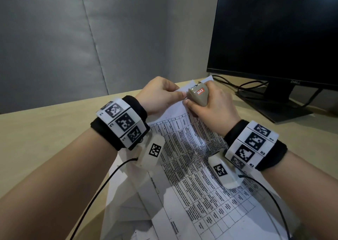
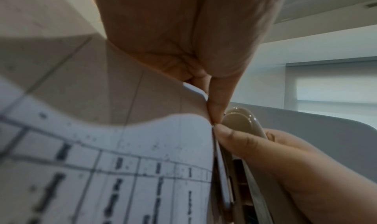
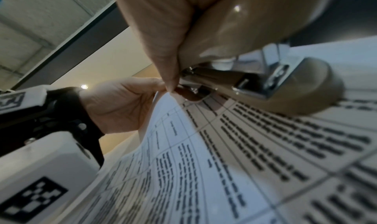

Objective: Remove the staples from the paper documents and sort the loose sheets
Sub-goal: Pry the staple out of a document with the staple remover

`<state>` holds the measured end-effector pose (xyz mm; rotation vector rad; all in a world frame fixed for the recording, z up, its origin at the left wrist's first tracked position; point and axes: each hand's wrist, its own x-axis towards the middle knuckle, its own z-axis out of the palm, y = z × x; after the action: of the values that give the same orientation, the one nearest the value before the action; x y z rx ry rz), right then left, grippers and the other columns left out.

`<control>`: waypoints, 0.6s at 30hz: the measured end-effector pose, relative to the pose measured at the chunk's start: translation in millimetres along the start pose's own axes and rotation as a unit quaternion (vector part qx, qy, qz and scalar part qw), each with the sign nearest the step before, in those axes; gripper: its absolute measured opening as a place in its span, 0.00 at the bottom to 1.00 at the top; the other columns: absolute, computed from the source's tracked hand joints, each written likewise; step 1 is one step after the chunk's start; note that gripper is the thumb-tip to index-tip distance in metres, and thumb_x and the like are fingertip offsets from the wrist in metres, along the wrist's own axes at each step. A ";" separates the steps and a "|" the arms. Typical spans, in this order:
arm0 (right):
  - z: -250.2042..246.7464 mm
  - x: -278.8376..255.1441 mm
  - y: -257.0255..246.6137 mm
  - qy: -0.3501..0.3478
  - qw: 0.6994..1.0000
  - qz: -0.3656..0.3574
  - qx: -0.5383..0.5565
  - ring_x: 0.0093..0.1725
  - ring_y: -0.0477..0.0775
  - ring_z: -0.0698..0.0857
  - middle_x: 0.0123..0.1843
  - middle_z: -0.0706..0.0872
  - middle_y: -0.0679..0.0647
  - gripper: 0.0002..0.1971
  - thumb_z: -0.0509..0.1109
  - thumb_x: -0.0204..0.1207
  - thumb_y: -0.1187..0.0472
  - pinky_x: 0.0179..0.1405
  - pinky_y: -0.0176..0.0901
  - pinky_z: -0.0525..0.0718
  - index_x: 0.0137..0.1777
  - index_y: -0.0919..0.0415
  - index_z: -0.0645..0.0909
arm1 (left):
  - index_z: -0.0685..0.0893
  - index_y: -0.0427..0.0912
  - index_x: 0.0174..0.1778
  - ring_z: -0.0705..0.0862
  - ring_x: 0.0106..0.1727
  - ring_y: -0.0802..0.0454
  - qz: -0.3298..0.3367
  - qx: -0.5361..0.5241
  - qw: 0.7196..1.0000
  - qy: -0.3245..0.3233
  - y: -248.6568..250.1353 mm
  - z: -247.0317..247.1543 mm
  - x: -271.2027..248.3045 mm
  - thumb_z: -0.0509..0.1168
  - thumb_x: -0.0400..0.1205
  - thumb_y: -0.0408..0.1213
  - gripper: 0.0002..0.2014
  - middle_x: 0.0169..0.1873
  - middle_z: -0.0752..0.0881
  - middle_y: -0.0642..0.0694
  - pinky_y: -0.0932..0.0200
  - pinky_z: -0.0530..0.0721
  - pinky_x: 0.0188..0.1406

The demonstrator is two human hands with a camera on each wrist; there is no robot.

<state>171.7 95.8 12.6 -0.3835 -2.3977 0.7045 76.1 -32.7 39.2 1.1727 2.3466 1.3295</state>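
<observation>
A stapled document (image 1: 193, 159) printed with a table lies on the desk, its far corner lifted. My left hand (image 1: 161, 95) pinches that corner between thumb and fingers (image 2: 216, 108). My right hand (image 1: 210, 110) grips a beige stapler marked MAX (image 1: 198, 95), its end set against the pinched corner (image 3: 171, 96). In the right wrist view the stapler's metal parts (image 3: 271, 80) sit just above the sheet (image 3: 224, 163). The staple itself is hidden by the fingers and the tool.
Loose white sheets (image 1: 131, 199) lie under and to the left of the document. A black monitor (image 1: 278, 31) on its stand (image 1: 274, 104) with cables (image 1: 237, 86) fills the right back. A grey partition (image 1: 73, 38) rises behind the wooden desk (image 1: 45, 137).
</observation>
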 end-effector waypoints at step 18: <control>7.3 -4.3 -5.3 -0.010 0.996 -0.046 -0.076 0.39 0.55 0.76 0.38 0.79 0.51 0.18 0.71 0.71 0.43 0.36 0.42 0.68 0.48 0.54 0.71 | 0.73 0.38 0.24 0.62 0.22 0.55 -0.122 -0.037 0.992 0.006 2.0 0.0 3.4 0.67 0.74 0.34 0.14 0.21 0.64 0.48 0.60 0.63 0.27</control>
<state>170.0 86.8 8.6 -0.3264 -2.4779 0.4880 75.0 -29.8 41.5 0.8267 2.3365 1.3275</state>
